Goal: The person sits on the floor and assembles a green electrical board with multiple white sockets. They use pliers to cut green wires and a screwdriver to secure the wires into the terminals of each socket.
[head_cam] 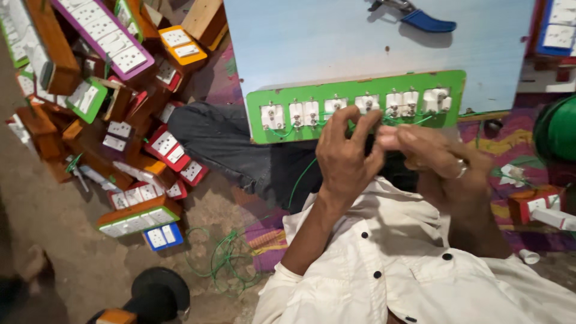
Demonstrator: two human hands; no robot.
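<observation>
A green switchboard plate (360,87) with several white switch and socket backs lies face down at the near edge of a pale blue board (336,42). Thin green wire (300,177) runs between its terminals and hangs down toward my lap. My left hand (345,159) is at the plate's lower edge, fingers pinched on the green wire near the middle terminals. My right hand (435,159), with a ring on one finger, meets it from the right, thumb and forefinger pressed together at the same spot. What exactly the right fingers hold is hidden.
A heap of wooden switchboard boxes (102,102) with coloured plates fills the left. Loose green wire (225,258) lies on the dirt floor. Blue-handled pliers (420,18) rest on the blue board. A green wire spool (558,129) and another box (534,204) sit at right.
</observation>
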